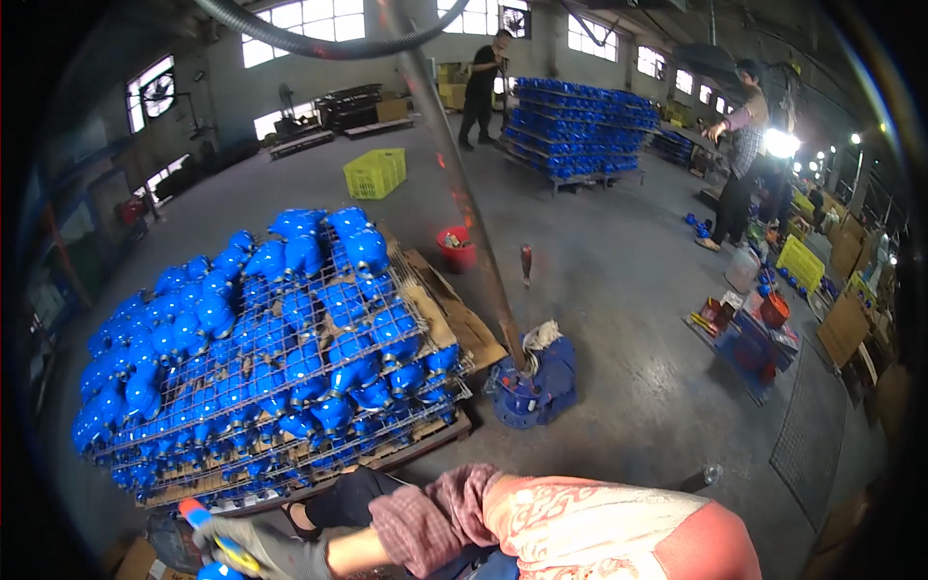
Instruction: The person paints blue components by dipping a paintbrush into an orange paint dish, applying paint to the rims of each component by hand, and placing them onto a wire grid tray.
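Observation:
At the lower left, my right hand (275, 553), in a grey glove, is closed around a slim tool (200, 515) with an orange-red end and blue and yellow parts. What kind of tool it is, I cannot make out. Just beneath the glove, a rounded blue piece (220, 571) shows at the lower edge, mostly cut off. My arm (599, 522) reaches across from the right in a pink and white patterned sleeve, with a checked cuff over the forearm. No part of my left hand shows.
Wire racks (290, 377) stacked with glossy blue castings stand ahead on the left. A slanted pole (464, 208) rises from a blue base (534, 387). Beyond are a red bucket (455, 253), a yellow crate (375, 174) and more stacked castings (580, 130). Two people (478, 87) stand farther off.

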Demonstrator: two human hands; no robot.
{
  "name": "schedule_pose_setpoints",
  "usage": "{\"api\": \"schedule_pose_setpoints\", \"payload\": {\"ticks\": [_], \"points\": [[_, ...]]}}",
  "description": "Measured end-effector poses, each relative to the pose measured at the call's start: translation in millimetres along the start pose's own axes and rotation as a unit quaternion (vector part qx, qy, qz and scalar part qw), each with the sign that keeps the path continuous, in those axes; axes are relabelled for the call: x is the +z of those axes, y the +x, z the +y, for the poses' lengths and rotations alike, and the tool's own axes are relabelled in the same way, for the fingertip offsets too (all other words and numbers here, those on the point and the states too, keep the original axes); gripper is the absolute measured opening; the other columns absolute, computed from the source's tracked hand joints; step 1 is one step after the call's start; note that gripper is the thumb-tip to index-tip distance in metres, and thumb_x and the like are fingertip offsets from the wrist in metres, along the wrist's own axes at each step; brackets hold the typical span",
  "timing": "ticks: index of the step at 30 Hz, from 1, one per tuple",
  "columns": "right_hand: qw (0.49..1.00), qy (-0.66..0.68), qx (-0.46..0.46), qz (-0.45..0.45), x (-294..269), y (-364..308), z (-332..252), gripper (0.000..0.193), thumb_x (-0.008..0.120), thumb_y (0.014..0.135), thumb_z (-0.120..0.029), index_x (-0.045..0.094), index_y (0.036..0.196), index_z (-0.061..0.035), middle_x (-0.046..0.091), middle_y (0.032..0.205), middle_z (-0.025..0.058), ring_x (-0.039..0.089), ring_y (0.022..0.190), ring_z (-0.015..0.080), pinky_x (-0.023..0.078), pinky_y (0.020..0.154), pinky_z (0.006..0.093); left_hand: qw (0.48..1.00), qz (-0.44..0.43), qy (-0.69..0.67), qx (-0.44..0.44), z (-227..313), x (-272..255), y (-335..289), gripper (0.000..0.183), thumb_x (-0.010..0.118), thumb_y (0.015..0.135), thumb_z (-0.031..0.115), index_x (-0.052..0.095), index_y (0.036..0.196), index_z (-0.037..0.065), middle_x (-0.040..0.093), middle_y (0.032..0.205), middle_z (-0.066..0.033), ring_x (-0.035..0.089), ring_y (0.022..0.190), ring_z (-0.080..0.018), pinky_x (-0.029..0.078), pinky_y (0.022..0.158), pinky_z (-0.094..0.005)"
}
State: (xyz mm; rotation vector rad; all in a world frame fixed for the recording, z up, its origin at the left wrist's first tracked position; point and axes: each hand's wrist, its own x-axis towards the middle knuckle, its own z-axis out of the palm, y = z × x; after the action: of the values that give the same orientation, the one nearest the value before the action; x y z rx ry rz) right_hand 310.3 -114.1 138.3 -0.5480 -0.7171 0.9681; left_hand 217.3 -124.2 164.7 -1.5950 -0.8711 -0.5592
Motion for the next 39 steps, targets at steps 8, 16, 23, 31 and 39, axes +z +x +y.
{"api": "schedule_pose_setpoints", "payload": {"ticks": [8, 16, 23, 31, 39], "points": [[0.884, -0.423, -0.150, -0.128, 23, -67, 70, 0.029, 0.058, 0.085, -0.006, 0.061, 0.114, -0.0070, 0.066, 0.102, 0.0155, 0.063, 0.096, 0.0291, 0.047, 0.085, 0.0399, 0.890, -0.188, -0.414, -0.031, -70, 97, -138, 0.035, 0.054, 0.094, 0.030, 0.055, 0.125, 0.012, 0.057, 0.117, -0.0099, 0.056, 0.106, -0.0206, 0.044, 0.091, -0.0424], [0.869, -0.455, -0.111, -0.160, 28, -102, 31, 0.030, 0.054, 0.092, -0.010, 0.059, 0.122, -0.0086, 0.064, 0.114, 0.0132, 0.061, 0.106, 0.0254, 0.046, 0.090, 0.0362, 0.718, -0.464, -0.515, -0.063, -101, 92, -159, 0.040, 0.056, 0.094, 0.031, 0.054, 0.127, 0.010, 0.058, 0.119, -0.0137, 0.056, 0.109, -0.0234, 0.043, 0.094, -0.0390], [0.861, -0.471, -0.104, -0.162, 21, -120, 22, 0.030, 0.050, 0.093, -0.009, 0.056, 0.122, -0.0074, 0.061, 0.114, 0.0137, 0.059, 0.107, 0.0256, 0.047, 0.090, 0.0346, 0.688, -0.549, -0.469, -0.073, -110, 88, -164, 0.044, 0.058, 0.093, 0.032, 0.054, 0.129, 0.008, 0.058, 0.122, -0.0171, 0.056, 0.111, -0.0258, 0.043, 0.096, -0.0360], [0.880, -0.436, -0.092, -0.166, 7, -129, 16, 0.040, 0.052, 0.090, -0.008, 0.052, 0.130, -0.0070, 0.057, 0.125, 0.0190, 0.056, 0.114, 0.0338, 0.043, 0.095, 0.0405, 0.680, -0.612, -0.396, -0.081, -127, 82, -167, 0.048, 0.059, 0.092, 0.033, 0.053, 0.131, 0.005, 0.058, 0.124, -0.0209, 0.056, 0.114, -0.0286, 0.043, 0.098, -0.0325], [0.849, -0.495, -0.099, -0.157, 7, -127, 20, 0.040, 0.058, 0.086, -0.012, 0.056, 0.125, -0.0109, 0.062, 0.117, 0.0159, 0.059, 0.105, 0.0362, 0.046, 0.088, 0.0400, 0.684, -0.577, -0.435, -0.097, -112, 79, -158, 0.044, 0.059, 0.092, 0.033, 0.055, 0.127, 0.005, 0.060, 0.121, -0.0203, 0.057, 0.111, -0.0288, 0.044, 0.096, -0.0327]]}}
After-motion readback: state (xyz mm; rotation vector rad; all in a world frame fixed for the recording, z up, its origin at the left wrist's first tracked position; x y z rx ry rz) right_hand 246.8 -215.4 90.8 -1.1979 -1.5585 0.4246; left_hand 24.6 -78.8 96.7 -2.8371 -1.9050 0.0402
